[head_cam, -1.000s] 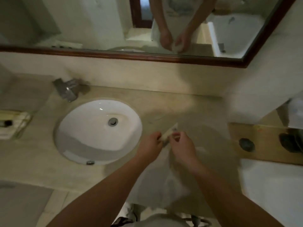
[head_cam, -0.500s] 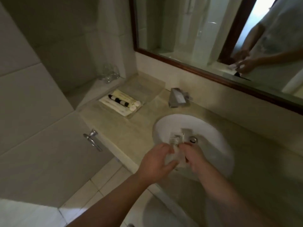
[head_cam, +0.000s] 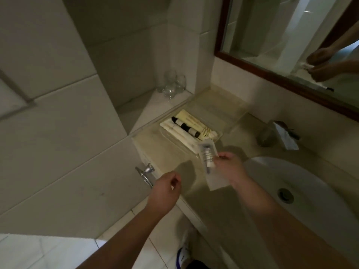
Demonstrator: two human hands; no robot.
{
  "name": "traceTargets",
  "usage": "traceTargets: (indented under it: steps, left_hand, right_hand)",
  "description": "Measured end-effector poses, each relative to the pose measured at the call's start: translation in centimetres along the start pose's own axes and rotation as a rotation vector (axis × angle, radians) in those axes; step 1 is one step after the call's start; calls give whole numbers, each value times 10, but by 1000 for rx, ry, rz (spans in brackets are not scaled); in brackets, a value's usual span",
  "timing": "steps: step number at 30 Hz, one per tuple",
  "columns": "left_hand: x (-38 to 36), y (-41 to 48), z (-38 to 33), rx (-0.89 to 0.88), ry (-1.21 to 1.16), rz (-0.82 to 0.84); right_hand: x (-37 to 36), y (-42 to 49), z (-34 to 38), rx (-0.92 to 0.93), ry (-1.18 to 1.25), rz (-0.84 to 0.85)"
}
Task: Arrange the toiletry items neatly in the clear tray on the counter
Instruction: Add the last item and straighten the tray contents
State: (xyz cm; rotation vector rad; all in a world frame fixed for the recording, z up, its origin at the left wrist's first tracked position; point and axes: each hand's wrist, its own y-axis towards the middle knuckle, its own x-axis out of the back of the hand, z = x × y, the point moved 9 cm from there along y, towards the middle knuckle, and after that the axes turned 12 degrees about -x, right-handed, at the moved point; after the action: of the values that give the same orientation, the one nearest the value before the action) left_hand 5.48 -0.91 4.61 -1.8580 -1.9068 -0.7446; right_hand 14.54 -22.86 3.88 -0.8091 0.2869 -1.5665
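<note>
Pinching a clear plastic sachet by its right edge between thumb and fingertips, the right hand holds it in the air above the beige stone counter. The sachet stands roughly upright. Inside it is a small pale tube-like item, and a white paper flap hangs from its lower end. In the head view its top overlaps the near right corner of the clear rectangular plastic tray, but I cannot tell whether the two touch.

The left hand hovers over the counter's front edge, well apart from the sachet, with its fingers loosely curled towards the palm. A small white speck shows at the fingertips, and I cannot tell whether they pinch anything.

The tray sits at the counter's far left corner, against the wall and a raised ledge. Its near half holds toiletries lying side by side: long white wrapped packets, a black-and-white banded tube, a flat cream packet and some cotton buds. Its far half shows bare plastic.

Two clear drinking glasses stand on the ledge behind the tray. A white oval sink basin is set into the counter's right part, with a chrome tap behind it. A dark-wood-framed mirror hangs above and reflects both hands. A chrome handle projects below the counter's left end.
</note>
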Motion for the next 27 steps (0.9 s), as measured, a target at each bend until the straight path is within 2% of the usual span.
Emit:
traceTargets:
  steps: [6, 11, 16, 23, 27]
  left_hand:
    - [11, 79, 28, 35, 81, 81]
    - [28, 151, 37, 1, 136, 54]
    - [24, 209, 42, -86, 157, 149]
    - [8, 258, 54, -185, 105, 311]
    - [-8, 276, 51, -362, 170, 389]
  right_hand:
    - [-32, 73, 58, 147, -265, -22]
    - [-66, 108, 96, 260, -452, 27]
    - [-92, 131, 114, 194, -485, 69]
    - [-88, 143, 110, 42, -547, 9]
    - [-92, 148, 117, 25, -615, -52]
